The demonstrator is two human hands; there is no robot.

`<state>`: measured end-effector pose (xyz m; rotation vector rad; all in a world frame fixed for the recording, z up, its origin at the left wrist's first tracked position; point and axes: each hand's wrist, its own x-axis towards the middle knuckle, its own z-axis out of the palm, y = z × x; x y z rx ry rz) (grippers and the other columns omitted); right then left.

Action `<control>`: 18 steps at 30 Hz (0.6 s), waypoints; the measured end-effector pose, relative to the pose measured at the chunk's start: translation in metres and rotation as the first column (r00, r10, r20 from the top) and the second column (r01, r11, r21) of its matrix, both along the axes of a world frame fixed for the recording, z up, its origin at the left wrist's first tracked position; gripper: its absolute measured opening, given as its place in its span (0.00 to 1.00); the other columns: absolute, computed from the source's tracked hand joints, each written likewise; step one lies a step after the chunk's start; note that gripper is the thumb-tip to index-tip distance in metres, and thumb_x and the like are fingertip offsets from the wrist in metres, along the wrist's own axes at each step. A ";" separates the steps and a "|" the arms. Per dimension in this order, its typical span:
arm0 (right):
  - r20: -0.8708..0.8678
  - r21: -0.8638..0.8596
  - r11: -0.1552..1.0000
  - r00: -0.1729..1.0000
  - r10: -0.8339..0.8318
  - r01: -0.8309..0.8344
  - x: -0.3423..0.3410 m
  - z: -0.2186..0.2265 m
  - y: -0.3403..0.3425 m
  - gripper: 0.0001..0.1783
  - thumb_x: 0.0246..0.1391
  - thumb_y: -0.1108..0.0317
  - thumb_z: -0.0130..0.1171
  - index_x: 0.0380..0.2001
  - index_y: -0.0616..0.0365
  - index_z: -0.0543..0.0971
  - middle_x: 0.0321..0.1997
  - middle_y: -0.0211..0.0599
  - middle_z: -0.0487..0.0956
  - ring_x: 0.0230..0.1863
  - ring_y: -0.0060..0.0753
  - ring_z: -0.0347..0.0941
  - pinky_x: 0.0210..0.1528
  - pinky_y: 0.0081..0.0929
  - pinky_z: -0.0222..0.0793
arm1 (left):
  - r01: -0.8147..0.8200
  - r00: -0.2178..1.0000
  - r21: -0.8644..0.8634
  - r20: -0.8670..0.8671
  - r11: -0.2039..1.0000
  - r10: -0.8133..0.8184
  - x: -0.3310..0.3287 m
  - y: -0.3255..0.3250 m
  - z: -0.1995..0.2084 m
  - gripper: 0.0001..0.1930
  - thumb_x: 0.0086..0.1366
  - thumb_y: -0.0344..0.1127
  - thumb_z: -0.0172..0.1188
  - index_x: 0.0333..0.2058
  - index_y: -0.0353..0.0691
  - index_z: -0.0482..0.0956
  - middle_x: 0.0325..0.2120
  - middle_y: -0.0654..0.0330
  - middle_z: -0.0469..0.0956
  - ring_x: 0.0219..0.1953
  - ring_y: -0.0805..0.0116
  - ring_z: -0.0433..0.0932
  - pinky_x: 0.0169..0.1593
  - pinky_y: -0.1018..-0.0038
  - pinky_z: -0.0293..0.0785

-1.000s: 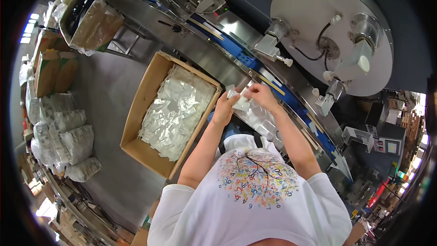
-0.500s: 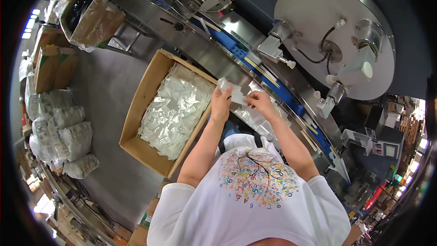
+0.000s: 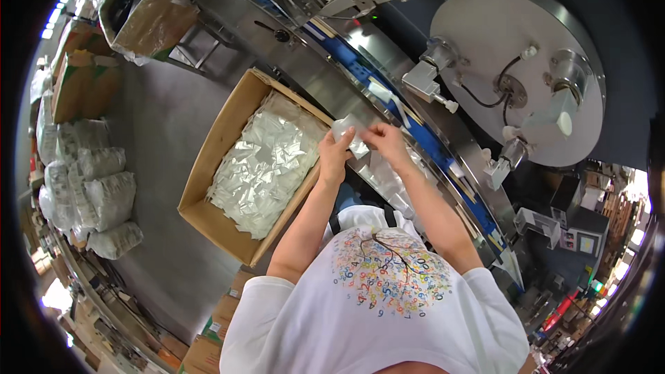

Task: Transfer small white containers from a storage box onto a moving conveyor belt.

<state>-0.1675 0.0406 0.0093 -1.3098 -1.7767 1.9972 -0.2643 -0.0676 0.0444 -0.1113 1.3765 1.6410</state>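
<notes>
Above the cardboard box (image 3: 208, 187), a small white packet (image 3: 348, 131) between left hand (image 3: 334, 156) and right hand (image 3: 383, 142).

1 open cardboard box (image 3: 208, 187) left of the left hand (image 3: 334, 156); 2 hands; 1 round steel disc (image 3: 499, 34) right of the right hand (image 3: 385, 144).

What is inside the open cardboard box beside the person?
The cardboard box holds a heap of small silvery-white sachets, filling it nearly to the rim. Its bottom and lower layers are covered.

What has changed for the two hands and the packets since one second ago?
Both hands, left hand and right hand, moved left from the conveyor toward the cardboard box, holding a small white packet between them. The box of packets stayed put.
</notes>
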 end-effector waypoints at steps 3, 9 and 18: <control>0.041 0.060 0.994 0.994 -0.098 0.095 -0.017 -0.009 0.030 0.14 0.45 0.60 0.63 0.27 0.61 0.77 0.22 0.29 0.76 0.23 0.18 0.69 0.27 0.18 0.65 | 0.032 0.969 0.011 -0.247 0.999 -0.028 0.002 -0.008 -0.022 0.14 0.61 0.38 0.55 0.42 0.36 0.72 0.34 0.62 0.75 0.35 0.73 0.74 0.35 0.74 0.74; 0.218 0.353 0.933 0.964 -0.150 0.065 -0.004 -0.063 0.111 0.26 0.45 0.56 0.63 0.44 0.56 0.68 0.30 0.30 0.72 0.33 0.19 0.69 0.31 0.16 0.63 | 0.028 0.951 0.002 -0.309 1.000 -0.026 0.016 0.002 -0.036 0.14 0.62 0.40 0.51 0.41 0.37 0.74 0.37 0.63 0.73 0.41 0.73 0.71 0.42 0.75 0.68; -0.149 -0.314 0.946 0.980 -0.129 0.077 -0.047 0.008 -0.010 0.17 0.48 0.73 0.57 0.42 0.59 0.67 0.36 0.31 0.73 0.34 0.21 0.70 0.33 0.19 0.68 | -0.111 0.898 -0.047 -0.432 0.993 0.080 -0.045 -0.035 -0.040 0.14 0.60 0.39 0.54 0.41 0.36 0.72 0.39 0.54 0.70 0.43 0.63 0.67 0.47 0.72 0.63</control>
